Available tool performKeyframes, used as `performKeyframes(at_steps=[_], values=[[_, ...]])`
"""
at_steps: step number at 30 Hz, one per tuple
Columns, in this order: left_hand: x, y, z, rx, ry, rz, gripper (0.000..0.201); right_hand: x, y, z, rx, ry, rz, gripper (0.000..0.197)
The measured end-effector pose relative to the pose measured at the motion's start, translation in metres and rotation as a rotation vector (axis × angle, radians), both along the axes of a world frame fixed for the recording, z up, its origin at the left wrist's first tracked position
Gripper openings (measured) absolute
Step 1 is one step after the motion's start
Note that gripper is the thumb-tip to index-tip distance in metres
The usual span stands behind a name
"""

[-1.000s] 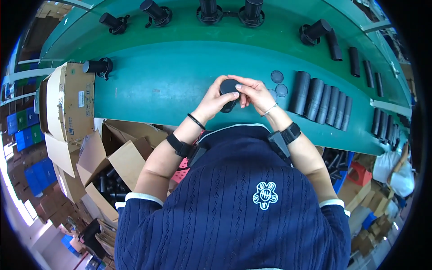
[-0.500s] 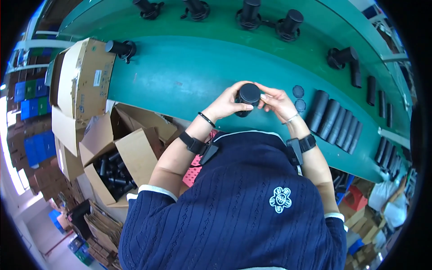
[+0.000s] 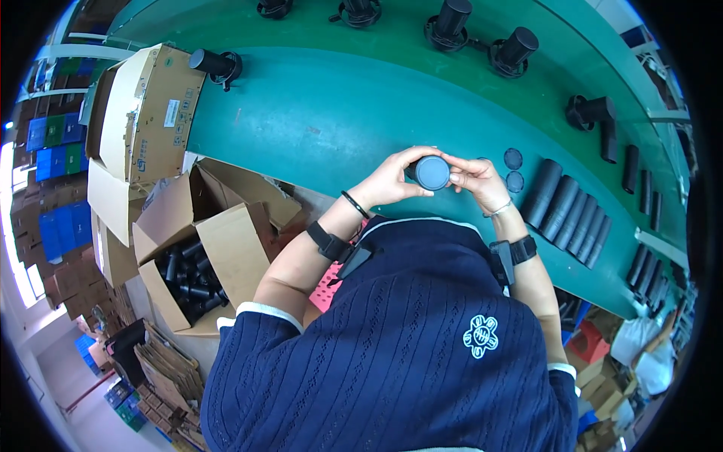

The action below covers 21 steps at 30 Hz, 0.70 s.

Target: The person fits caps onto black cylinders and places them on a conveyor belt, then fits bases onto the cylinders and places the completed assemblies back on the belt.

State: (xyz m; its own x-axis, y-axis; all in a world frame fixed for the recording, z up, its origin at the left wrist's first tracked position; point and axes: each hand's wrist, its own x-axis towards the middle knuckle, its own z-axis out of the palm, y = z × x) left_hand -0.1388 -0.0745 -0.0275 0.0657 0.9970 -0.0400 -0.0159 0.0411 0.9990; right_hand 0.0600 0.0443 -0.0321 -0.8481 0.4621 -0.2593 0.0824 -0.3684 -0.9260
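Note:
Over the near side of the green table, I hold a black cylindrical part (image 3: 432, 173) with its round, flat end turned up toward me. My left hand (image 3: 392, 179) wraps round its left side, with the thumb below and the fingers over the top. The fingers of my right hand (image 3: 479, 181) are closed at its right edge, thumb and forefinger touching the rim. Two black round discs, one of them a ribbed disc (image 3: 514, 181), lie just right of my right hand. Beyond them several black tubes (image 3: 561, 207) lie side by side.
Black cylinders on ring-shaped holders (image 3: 448, 26) stand along the far strip. Another cylinder with a ring (image 3: 218, 66) lies by a cardboard box (image 3: 162, 113) at the left. An open carton (image 3: 237, 256) below holds many black parts. More loose tubes (image 3: 631, 169) lie far right.
The cylinder has tipped so its round end faces me more squarely. Both hands have shifted slightly right and nearer. The whole view has also shifted a little.

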Motion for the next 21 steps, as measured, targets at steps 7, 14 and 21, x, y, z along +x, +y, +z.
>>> performKeyframes(at_steps=[7,14,21], values=[[-0.01,-0.005,0.002,-0.098,-0.495,0.163,0.07,0.007,0.007,0.022,0.066,-0.1,0.091,0.042],[-0.142,0.032,0.008,0.17,0.2,0.919,0.059,0.123,0.028,0.0,0.529,-0.522,0.086,0.032],[-0.319,0.025,-0.037,0.223,0.547,1.326,0.063,0.135,0.041,0.0,0.302,-0.395,-0.307,0.023]])
